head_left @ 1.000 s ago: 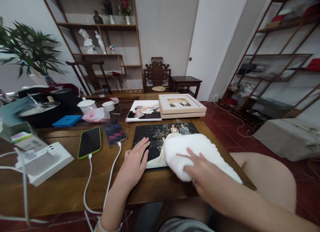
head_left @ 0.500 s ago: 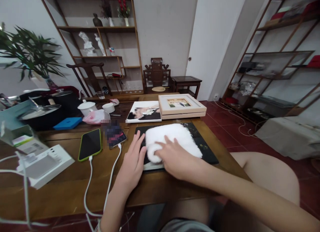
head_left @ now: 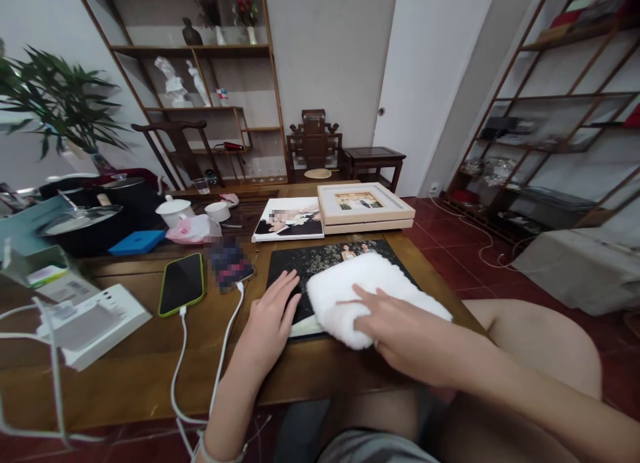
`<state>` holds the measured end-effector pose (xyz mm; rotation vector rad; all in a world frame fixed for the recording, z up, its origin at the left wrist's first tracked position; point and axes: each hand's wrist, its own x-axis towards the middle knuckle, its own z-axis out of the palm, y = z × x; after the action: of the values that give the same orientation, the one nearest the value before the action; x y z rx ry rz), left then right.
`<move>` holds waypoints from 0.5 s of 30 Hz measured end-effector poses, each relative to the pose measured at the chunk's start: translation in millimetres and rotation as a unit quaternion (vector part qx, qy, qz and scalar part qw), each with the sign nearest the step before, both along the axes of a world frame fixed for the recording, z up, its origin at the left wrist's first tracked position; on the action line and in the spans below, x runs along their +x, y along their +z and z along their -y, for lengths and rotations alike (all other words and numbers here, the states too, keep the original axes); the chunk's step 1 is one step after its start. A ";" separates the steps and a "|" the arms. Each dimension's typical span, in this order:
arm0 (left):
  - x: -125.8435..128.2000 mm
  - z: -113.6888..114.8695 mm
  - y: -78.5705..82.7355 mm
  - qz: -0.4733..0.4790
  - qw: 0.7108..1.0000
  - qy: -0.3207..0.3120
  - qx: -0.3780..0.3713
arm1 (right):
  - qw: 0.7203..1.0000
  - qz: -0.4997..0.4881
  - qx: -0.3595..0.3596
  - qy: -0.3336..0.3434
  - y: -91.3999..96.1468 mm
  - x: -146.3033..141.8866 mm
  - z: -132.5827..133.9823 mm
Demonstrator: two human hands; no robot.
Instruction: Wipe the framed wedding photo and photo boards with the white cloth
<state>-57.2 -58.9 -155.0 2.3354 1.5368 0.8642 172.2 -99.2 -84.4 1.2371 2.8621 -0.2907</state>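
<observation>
A dark photo panel [head_left: 287,258], printed with a couple among pale specks, lies flat on the wooden table [head_left: 165,376]. Over its right part rests a fluffy white cloth [head_left: 340,286], covering much of the print and reaching past the panel's right edge. My right hand [head_left: 400,326] presses on the cloth and grips it, some fingers spread on top and others in its folds. At the panel's left side my left hand [head_left: 270,316] lies flat, fingers stretched out over the edge and holding nothing.
Beyond the panel are a white-edged photo print [head_left: 290,226] and stacked framed pictures [head_left: 367,213]. Left of my hands lie a green-cased phone [head_left: 182,283] and a second phone [head_left: 231,270], both with white cables. A white box [head_left: 100,323] and pots [head_left: 87,230] stand farther left.
My right hand and the cloth have slid right and toward me, uncovering the couple on the panel. My left hand stays at the left edge, shifted slightly.
</observation>
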 end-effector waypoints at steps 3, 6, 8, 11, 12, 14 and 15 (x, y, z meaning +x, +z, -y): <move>-0.6 -1.0 -0.8 -0.005 1.000 -0.010 0.007 | 0.996 0.041 0.004 -0.073 9.9 3.5 -26.1; -1.3 -1.9 -0.7 -0.002 1.000 -0.017 0.015 | 0.995 0.067 0.017 -0.071 20.4 -9.3 -63.4; -1.7 -2.2 -0.2 -0.005 1.000 -0.024 0.015 | 0.996 0.074 0.021 -0.048 26.4 -28.0 -85.7; -2.5 -2.6 0.2 -0.014 0.999 -0.027 0.017 | 0.997 0.070 0.017 -0.006 32.4 -65.7 -107.1; -2.7 -2.9 0.0 -0.016 0.999 -0.025 0.018 | 0.998 0.066 0.015 0.006 33.5 -78.5 -110.9; -3.1 -3.7 -0.5 -0.017 0.999 -0.023 0.022 | 0.998 0.061 0.011 0.027 34.3 -100.1 -114.7; -3.2 -4.1 -0.7 -0.016 0.999 -0.027 0.025 | 0.998 0.060 0.010 0.033 34.1 -107.8 -115.5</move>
<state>-60.4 -54.7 -155.7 2.4250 1.4743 0.8659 64.4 16.2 -50.3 1.1202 2.8028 -0.1805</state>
